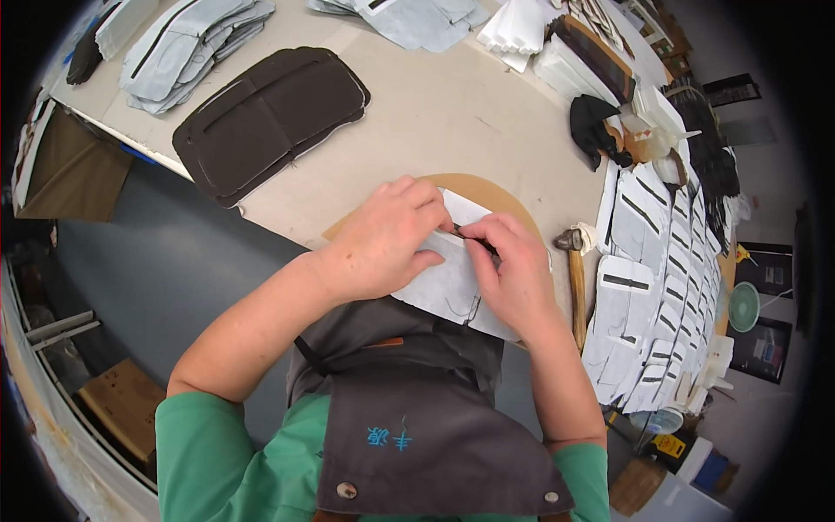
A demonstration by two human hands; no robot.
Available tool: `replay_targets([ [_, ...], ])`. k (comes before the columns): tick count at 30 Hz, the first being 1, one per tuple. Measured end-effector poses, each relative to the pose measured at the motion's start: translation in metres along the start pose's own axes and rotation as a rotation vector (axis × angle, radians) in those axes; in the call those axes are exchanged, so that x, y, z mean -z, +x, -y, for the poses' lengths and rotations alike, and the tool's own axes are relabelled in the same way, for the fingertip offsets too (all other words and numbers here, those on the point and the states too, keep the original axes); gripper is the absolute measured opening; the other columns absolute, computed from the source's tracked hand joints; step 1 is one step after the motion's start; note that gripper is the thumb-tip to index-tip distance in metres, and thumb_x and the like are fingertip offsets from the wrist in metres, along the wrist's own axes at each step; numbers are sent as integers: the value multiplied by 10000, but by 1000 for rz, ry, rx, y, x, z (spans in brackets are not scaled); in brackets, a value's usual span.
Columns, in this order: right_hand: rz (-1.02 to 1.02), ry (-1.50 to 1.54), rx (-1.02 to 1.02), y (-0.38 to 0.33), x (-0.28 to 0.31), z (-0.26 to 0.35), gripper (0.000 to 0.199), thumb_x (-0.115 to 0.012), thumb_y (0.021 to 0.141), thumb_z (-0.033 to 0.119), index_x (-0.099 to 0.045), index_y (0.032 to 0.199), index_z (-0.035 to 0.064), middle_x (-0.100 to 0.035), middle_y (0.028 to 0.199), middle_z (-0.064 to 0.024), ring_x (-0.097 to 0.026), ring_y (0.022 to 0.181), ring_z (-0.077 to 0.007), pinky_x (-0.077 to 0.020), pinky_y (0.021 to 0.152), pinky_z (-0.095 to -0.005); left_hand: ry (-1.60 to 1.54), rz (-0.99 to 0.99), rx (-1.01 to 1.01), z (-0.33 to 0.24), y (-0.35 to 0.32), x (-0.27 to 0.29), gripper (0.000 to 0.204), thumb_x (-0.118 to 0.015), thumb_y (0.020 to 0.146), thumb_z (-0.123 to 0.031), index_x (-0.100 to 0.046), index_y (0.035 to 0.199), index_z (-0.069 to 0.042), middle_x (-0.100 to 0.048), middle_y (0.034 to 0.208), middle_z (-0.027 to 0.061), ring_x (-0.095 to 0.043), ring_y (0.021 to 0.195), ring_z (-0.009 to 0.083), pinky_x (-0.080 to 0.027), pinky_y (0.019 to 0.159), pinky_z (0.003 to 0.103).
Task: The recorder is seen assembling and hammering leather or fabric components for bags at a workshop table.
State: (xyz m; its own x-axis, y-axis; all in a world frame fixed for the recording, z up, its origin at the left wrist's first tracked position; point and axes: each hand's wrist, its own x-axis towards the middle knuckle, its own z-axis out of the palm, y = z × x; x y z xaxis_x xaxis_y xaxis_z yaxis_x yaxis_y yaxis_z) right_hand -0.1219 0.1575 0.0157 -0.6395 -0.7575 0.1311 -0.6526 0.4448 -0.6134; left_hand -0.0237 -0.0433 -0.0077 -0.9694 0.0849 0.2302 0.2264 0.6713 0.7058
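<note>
A light grey fabric panel (445, 280) with a white upper edge lies at the table's near edge, over a tan rounded board (491, 193). My left hand (389, 233) rests on its left side, fingers curled and closed at a narrow dark strip in the panel. From the right, my right hand (507, 261) pinches the same dark strip (459, 232) between thumb and forefinger. The fingertips of both hands nearly meet there and partly hide the strip. A loose dark thread hangs near the panel's lower edge.
A hammer (577, 287) with a wooden handle lies right of my right hand. Beyond it are overlapping rows of grey panels with black strips (625, 283). A dark brown fabric stack (274, 117) sits at left, with grey panel stacks (187, 52) behind. Glue-like bottle (648, 143) stands at right.
</note>
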Motion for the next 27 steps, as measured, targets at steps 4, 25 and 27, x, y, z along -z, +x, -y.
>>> replay_targets([
  [4, 34, 33, 117, 3, -2, -13, 213, -676, 857, -57, -732, 1033, 48, -661, 946, -102, -640, 886, -316, -529, 752, -407, 34, 0, 13, -2, -1, 2, 351, -827, 803, -101, -688, 1123, -60, -596, 1164, 96, -555, 1144, 325, -457, 1008, 435],
  [25, 143, 78, -298, -24, 21, -7, 253, -809, 833, 84, -701, 1061, 70, -677, 800, -69, -663, 733, -230, -534, 691, -364, 140, -47, -136, -24, 7, -28, 351, -792, 779, -59, -706, 1119, -63, -618, 1114, 82, -593, 1056, 309, -482, 931, 427],
  [27, 91, 81, -285, -25, 18, -10, 244, -812, 830, 81, -707, 1050, 75, -674, 780, -60, -657, 711, -218, -531, 680, -359, 62, -77, -26, -29, 9, -35, 415, -851, 752, -86, -689, 1135, -87, -611, 1109, 85, -582, 1066, 312, -466, 937, 428],
])
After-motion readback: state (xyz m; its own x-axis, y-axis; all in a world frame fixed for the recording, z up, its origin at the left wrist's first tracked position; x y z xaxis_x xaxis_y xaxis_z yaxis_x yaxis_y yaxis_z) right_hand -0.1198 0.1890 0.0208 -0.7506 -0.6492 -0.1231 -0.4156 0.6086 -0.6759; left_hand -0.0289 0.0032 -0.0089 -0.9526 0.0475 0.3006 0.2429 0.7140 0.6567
